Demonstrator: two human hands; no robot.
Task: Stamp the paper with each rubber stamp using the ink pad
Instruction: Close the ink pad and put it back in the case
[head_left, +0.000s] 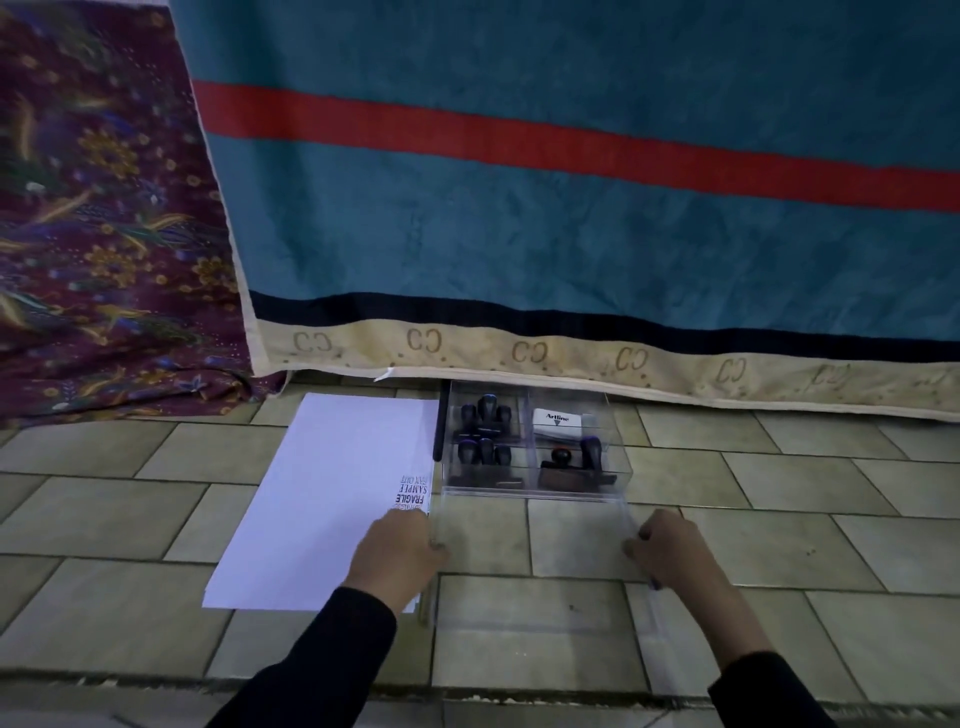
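A clear plastic box (621, 457) with compartments stands on the tiled floor by the hanging cloth. Inside are several dark-handled rubber stamps (483, 434) and a white Artline ink pad (557, 422). A clear lid (535, 566) lies in front of the box. My left hand (397, 551) grips the lid's left edge and my right hand (670, 548) grips its right edge. White paper (322, 499) lies left of the box, with several purple stamp prints (414, 491) near its right edge.
A teal cloth with a red stripe (571, 208) hangs down behind the box, and a patterned purple cloth (104, 234) hangs at the left. A thin dark stick (440, 421) lies between paper and box. Tiled floor (831, 519) extends to the right.
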